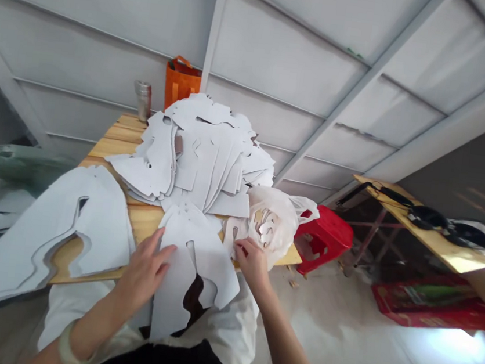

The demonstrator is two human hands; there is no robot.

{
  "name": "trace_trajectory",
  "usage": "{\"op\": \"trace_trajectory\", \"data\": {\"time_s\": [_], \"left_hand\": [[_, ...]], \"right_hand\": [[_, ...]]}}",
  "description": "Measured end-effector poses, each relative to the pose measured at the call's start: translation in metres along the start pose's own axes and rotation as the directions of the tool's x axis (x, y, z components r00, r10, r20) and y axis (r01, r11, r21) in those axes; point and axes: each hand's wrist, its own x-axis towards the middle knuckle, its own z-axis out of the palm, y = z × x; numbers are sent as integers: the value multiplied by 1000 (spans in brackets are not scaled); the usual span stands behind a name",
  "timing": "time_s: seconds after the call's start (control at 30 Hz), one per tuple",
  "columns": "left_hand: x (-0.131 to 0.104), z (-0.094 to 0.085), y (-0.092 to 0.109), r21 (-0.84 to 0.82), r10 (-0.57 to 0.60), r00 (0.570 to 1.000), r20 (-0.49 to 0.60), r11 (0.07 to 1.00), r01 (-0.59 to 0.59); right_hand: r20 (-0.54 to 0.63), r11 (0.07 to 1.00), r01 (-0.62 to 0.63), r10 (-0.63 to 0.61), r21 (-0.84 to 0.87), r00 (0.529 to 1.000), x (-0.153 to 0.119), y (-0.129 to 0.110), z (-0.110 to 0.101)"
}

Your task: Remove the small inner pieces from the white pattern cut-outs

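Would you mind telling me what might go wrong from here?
The white cut sheet under the left hand overhangs the edge of the wooden table and might slide off. The whitish plastic bag of scraps sits near the corner, where the right hand could knock it. The uneven white pile behind may slump.

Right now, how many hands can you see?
2. The left hand is at the edge of a white cut-out sheet; the right hand is beside the plastic bag of scraps. No others show.
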Motion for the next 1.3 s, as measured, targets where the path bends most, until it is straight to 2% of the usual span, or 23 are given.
{"op": "trace_trajectory", "data": {"time_s": [0.17, 0.37, 0.57, 0.73, 1.0, 1.3], "left_hand": [[19, 2, -12, 20, -69, 997, -31, 997, 70], [11, -1, -21, 89, -68, 997, -22, 994, 70], [7, -5, -20, 114, -33, 999, 24, 993, 30], [4, 0, -21, 126, -4, 999, 43, 992, -1], [-1, 6, -20, 100, 3, 1000, 21, 995, -5], [-3, 5, -29, 33, -26, 998, 50, 999, 25]], "right_hand": [[3, 987, -138, 139, -86, 990, 4, -14, 13], [23, 950, -276, 282, -148, 959, 16, -28, 20], [85, 950, -305, 309, -61, 947, 23, -25, 3], [72, 950, -308, 311, -50, 948, 30, -26, -10], [55, 934, -346, 351, -91, 935, 44, -34, 9], [170, 896, -402, 373, 189, 912, 47, -17, -1]]}}
